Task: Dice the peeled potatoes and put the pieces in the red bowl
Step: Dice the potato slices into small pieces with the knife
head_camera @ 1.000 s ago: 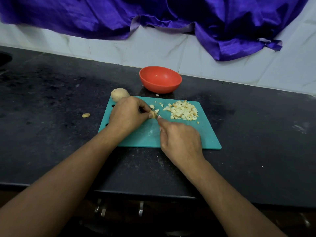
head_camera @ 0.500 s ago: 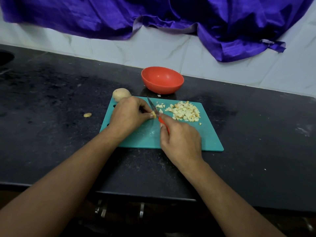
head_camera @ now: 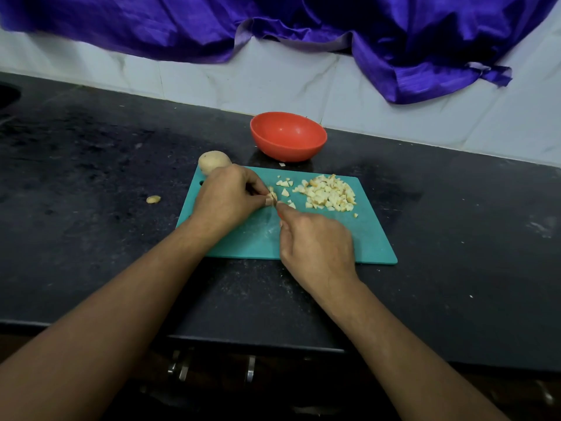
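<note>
On the teal cutting board (head_camera: 373,238), my left hand (head_camera: 227,197) pinches a small potato piece (head_camera: 272,196) against the surface. My right hand (head_camera: 315,247) grips a knife with a red handle; its blade is down by that piece and mostly hidden. A pile of diced potato (head_camera: 329,192) lies on the board's far right part, with a few loose cubes beside it. A whole peeled potato (head_camera: 214,161) rests at the board's far left corner. The red bowl (head_camera: 288,136) stands just beyond the board and looks empty.
The black counter (head_camera: 91,238) carries a stray potato scrap (head_camera: 153,199) left of the board and a tiny bit under the bowl. A white tiled wall with a purple cloth (head_camera: 394,34) rises behind. The counter's front edge runs below my forearms.
The knife blade, raised half a second ago, has come down at the piece held by my left hand. Both hands stay in about the same place.
</note>
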